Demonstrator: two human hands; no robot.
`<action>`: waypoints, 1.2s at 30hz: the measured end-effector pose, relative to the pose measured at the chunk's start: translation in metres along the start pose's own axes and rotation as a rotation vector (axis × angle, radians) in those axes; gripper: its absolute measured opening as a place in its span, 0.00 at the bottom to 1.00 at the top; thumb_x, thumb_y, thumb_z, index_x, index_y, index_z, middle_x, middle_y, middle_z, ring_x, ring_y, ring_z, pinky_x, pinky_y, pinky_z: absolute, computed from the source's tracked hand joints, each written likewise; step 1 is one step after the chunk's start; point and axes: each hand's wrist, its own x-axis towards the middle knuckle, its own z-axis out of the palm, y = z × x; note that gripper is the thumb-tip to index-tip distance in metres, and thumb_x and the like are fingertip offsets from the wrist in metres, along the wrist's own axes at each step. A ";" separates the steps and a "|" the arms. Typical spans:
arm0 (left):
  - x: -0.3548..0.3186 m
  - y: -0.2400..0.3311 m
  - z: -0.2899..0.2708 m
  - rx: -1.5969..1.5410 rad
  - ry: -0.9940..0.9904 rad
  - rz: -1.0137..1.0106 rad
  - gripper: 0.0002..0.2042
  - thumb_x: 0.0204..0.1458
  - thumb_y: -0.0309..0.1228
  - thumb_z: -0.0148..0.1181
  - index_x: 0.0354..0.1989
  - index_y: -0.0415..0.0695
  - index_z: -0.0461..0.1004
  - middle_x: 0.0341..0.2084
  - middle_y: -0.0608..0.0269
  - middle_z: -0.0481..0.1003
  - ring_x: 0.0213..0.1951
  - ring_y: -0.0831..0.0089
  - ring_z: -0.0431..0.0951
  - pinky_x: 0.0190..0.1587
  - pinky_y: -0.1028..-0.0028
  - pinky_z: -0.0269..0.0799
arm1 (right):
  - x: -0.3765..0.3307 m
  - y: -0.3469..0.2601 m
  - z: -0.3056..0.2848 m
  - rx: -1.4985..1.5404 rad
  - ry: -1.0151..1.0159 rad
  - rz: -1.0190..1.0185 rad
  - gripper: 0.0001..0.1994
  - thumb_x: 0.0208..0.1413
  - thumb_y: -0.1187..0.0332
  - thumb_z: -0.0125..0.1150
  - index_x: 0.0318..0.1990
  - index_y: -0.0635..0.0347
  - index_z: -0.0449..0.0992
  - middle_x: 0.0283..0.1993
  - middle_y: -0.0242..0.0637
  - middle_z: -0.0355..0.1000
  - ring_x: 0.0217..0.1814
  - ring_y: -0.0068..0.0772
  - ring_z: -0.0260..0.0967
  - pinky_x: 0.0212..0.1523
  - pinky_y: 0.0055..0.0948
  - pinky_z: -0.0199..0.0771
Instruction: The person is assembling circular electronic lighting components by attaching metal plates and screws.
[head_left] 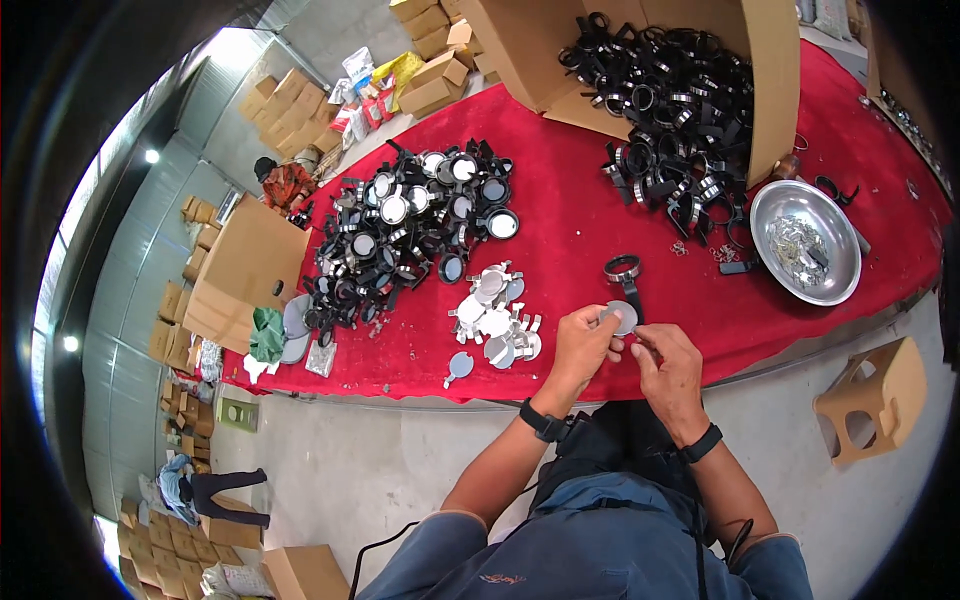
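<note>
My left hand pinches a round grey flat disc by its left edge, above the near edge of the red table. The fingertips of my right hand are pressed together beside the disc's lower right edge; what they hold, if anything, is too small to make out. Just beyond the disc lies a black ring part with a silver rim and a black strip handle. To the left of my hands is a heap of grey and white tabbed discs, with a single tabbed disc apart from it.
A big pile of black parts with discs in them covers the table's left. At the far right, an open carton spills black ring parts. A steel bowl holds small metal pieces. A tan stool stands on the floor. Two people are farther off.
</note>
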 end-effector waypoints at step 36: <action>0.064 -0.044 -0.033 0.039 0.024 0.332 0.40 0.56 0.23 0.79 0.77 0.34 0.67 0.64 0.47 0.81 0.60 0.66 0.84 0.64 0.66 0.83 | 0.083 0.073 0.044 -0.029 0.159 0.144 0.11 0.69 0.69 0.70 0.53 0.65 0.88 0.48 0.43 0.86 0.48 0.35 0.84 0.51 0.33 0.83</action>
